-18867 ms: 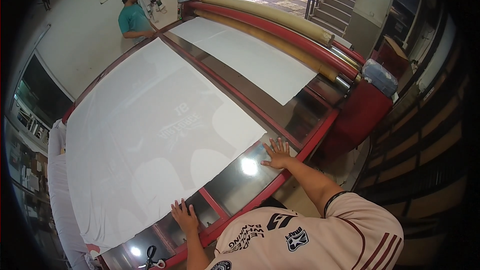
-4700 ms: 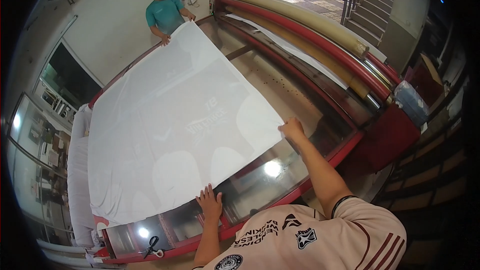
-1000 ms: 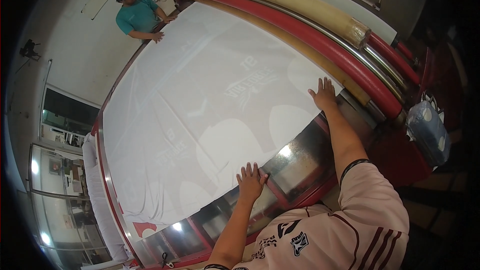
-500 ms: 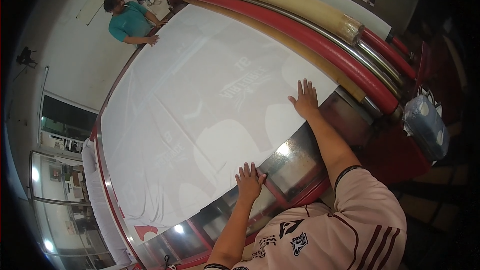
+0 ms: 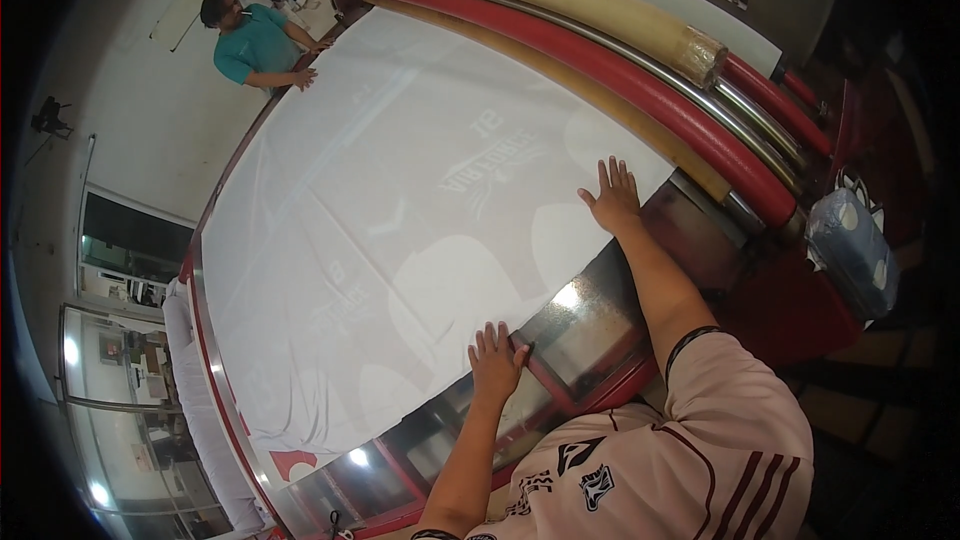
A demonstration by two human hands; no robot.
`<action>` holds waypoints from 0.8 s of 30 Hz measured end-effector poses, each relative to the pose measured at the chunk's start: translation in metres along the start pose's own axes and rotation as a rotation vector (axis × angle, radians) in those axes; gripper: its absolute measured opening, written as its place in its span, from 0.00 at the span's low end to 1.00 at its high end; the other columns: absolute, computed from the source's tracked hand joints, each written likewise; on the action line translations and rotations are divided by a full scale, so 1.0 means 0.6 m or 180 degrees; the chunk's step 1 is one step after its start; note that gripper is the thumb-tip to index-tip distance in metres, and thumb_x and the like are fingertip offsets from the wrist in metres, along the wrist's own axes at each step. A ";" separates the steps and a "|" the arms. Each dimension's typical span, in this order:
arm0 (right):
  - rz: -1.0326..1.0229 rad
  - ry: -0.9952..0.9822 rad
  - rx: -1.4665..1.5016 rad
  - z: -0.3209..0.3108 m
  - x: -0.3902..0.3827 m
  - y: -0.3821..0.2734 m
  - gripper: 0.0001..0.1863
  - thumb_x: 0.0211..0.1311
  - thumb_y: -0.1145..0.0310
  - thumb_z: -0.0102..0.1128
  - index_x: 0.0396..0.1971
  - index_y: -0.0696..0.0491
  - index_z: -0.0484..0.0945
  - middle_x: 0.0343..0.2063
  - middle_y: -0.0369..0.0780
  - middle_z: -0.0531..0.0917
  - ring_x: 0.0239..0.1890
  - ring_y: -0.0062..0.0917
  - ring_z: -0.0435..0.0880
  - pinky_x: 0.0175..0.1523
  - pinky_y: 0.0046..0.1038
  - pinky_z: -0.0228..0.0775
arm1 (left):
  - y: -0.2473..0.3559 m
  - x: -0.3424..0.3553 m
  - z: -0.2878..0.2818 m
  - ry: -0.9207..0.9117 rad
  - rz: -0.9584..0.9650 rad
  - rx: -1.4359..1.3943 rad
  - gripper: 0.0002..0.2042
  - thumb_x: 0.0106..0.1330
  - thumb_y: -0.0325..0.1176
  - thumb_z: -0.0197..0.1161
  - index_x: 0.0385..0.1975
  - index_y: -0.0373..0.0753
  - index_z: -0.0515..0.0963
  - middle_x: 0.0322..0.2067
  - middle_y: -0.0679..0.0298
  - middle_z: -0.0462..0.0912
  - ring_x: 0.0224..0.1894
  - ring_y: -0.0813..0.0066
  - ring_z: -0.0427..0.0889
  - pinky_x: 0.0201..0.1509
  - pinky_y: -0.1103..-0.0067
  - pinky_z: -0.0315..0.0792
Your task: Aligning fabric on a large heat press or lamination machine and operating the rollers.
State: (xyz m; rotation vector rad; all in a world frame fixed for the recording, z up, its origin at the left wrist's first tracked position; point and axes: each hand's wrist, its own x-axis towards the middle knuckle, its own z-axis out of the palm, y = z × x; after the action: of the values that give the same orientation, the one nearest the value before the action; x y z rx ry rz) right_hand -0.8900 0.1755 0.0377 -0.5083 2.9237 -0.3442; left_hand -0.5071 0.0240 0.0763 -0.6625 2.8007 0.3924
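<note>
A large sheet of thin white fabric (image 5: 400,180) covers most of the machine's table, with faint printed shapes and lettering showing through it. My right hand (image 5: 614,198) lies flat on the fabric by its right edge, near the rollers, fingers spread. On the near edge of the cloth rests my left hand (image 5: 495,362), palm down and fingers apart. Wrinkles gather in the fabric toward its lower left corner, where a red printed piece (image 5: 295,464) peeks out. Across the table, a co-worker in a teal shirt (image 5: 255,45) has both hands on the far edge of the cloth.
Long rollers run along the right side: a red roller (image 5: 560,65), a cream roll (image 5: 600,15) and steel bars. A plastic-wrapped blue bundle (image 5: 853,252) sits at the right end. The table's glossy dark edge with a red frame (image 5: 590,395) lies before me. White cloth (image 5: 205,410) hangs at the left.
My hands have stayed almost in place on the fabric. The co-worker's head and body have shifted slightly left.
</note>
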 end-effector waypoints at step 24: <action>-0.0379 -0.0039 -0.0035 0.007 -0.056 -0.056 0.47 0.73 0.32 0.37 0.79 0.51 0.45 0.79 0.46 0.44 0.81 0.39 0.38 0.82 0.41 0.28 | -0.037 -0.019 0.016 -0.0125 -0.0313 0.0008 0.40 0.76 0.62 0.46 0.75 0.33 0.55 0.75 0.41 0.51 0.77 0.34 0.49 0.74 0.41 0.50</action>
State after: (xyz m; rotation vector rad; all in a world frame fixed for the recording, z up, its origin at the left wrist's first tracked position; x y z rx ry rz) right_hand -0.8475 0.1556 0.0456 -0.6854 2.8920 -0.3386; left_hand -0.4852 0.0121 0.0661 -0.7796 2.7183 0.3788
